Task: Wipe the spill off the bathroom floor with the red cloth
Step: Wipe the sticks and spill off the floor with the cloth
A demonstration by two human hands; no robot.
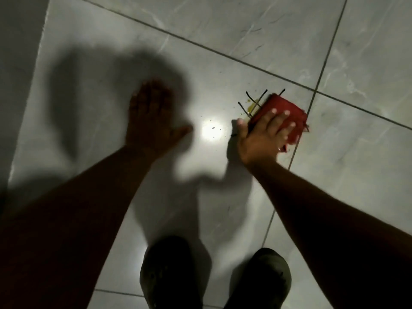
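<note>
A folded red cloth [281,109] lies on the pale floor tile, right of centre. My right hand [260,137] presses down on its near side, fingers spread over the cloth. A small yellowish spill [253,107] shows just left of the cloth's far-left edge, inside a few dark marker lines [248,101] drawn on the tile. Tiny droplets dot the tile around it. My left hand [148,121] rests flat on the floor to the left, fingers apart, holding nothing and lying in shadow.
Glossy grey marbled tiles [223,30] with dark grout lines fill the view. A bright light reflection [211,130] sits between my hands. My two dark shoes [169,273] stand at the bottom centre. A darker wall or step edge [20,41] runs along the left.
</note>
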